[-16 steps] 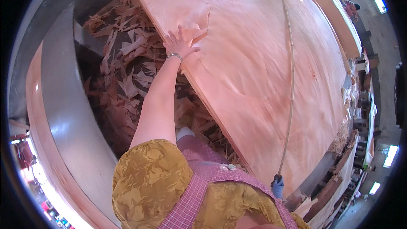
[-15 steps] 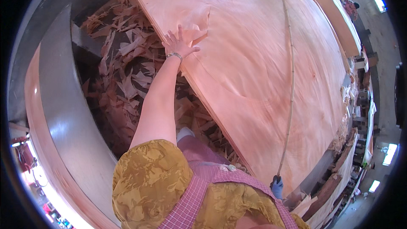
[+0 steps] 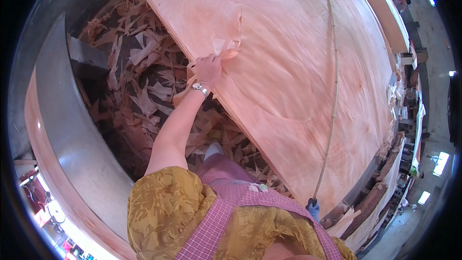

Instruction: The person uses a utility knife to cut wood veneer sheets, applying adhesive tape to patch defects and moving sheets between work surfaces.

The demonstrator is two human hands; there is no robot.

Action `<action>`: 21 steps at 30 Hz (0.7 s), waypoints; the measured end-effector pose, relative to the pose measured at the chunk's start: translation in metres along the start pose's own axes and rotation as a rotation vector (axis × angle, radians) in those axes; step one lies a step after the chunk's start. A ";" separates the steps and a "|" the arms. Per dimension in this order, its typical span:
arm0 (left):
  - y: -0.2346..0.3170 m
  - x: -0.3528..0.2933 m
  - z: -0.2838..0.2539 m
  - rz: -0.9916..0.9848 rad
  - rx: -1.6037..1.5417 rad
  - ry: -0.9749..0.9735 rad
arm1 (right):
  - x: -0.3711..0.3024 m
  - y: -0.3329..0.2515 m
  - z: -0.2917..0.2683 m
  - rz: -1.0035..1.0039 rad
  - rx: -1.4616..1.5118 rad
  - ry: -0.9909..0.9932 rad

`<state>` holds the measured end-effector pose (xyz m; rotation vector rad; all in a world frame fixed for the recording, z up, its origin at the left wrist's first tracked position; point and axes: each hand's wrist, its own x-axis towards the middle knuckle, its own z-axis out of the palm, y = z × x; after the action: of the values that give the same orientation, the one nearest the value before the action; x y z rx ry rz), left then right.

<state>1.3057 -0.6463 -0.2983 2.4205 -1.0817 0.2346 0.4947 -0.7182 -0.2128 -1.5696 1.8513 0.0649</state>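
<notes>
Scraps (image 3: 144,100) beside veneer stack (image 3: 284,86), left hand (image 3: 208,71) clutching torn veneer (image 3: 231,53), right hand (image 3: 314,209) gripping stick (image 3: 334,77)

The broad wood veneer sheet (image 3: 288,86) is smooth with a soft satin sheen, faintly rippled, its torn flap (image 3: 229,49) ragged-edged and papery. The bamboo stick (image 3: 336,62) looks smooth and knotted. At left, the metal panel (image 3: 62,115) is glossy; veneer scraps (image 3: 144,98) beside it are matt and rough. The wristwatch (image 3: 200,88) is shiny metal, the apron (image 3: 207,231) matt cloth.
</notes>
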 end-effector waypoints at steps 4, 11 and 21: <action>-0.004 -0.025 -0.024 -0.279 -0.200 0.153 | 0.008 0.007 0.001 0.037 0.063 -0.015; -0.021 -0.159 -0.055 -0.621 -0.322 0.073 | 0.014 -0.012 0.006 -0.094 -0.034 0.205; 0.076 -0.570 -0.065 -1.119 -0.076 -0.226 | 0.174 0.001 0.007 -0.717 0.266 0.331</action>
<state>0.8680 -0.2841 -0.4075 2.6140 0.2948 -0.4466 0.4933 -0.8622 -0.3110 -2.0302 1.3373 -0.7696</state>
